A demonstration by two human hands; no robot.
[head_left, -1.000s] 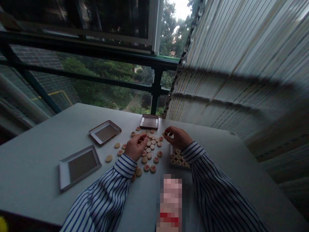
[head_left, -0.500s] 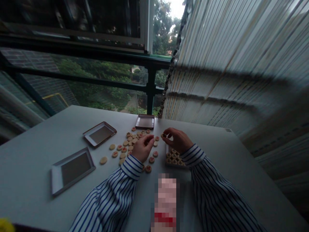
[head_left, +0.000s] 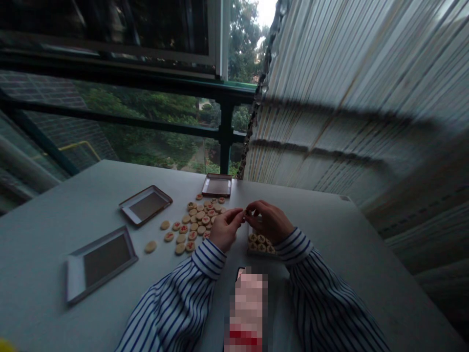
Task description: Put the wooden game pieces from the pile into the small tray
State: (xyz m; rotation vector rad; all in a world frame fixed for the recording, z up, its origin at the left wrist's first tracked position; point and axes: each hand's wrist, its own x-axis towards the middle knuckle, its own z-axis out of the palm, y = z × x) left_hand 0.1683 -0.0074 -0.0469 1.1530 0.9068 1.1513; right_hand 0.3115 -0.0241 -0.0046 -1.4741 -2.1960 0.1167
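Observation:
My left hand (head_left: 224,230) and my right hand (head_left: 271,221) meet fingertip to fingertip above the table. Between them is a small round Chinese chess piece (head_left: 247,213), mostly hidden by the fingers. Both hands are closed in a pinch on it. Partly under my right hand sits a small tray (head_left: 258,253) holding rows of pieces with dark characters (head_left: 261,238). Left of my left hand spreads a loose heap of wooden chess pieces (head_left: 201,229), some showing red characters, others blank side up. My left hand hides part of the heap.
Three shallow rectangular trays or lids lie around the heap: one near left (head_left: 73,278), one farther back (head_left: 126,213), one at the far edge (head_left: 217,194). A phone-like object (head_left: 246,298), pixelated, lies in front. Beyond the white table (head_left: 351,254) are a window and a string curtain (head_left: 311,122).
My left hand has moved right, and its fingertips now meet those of my right hand at the piece. My right hand stays over the tray. The view has shifted slightly.

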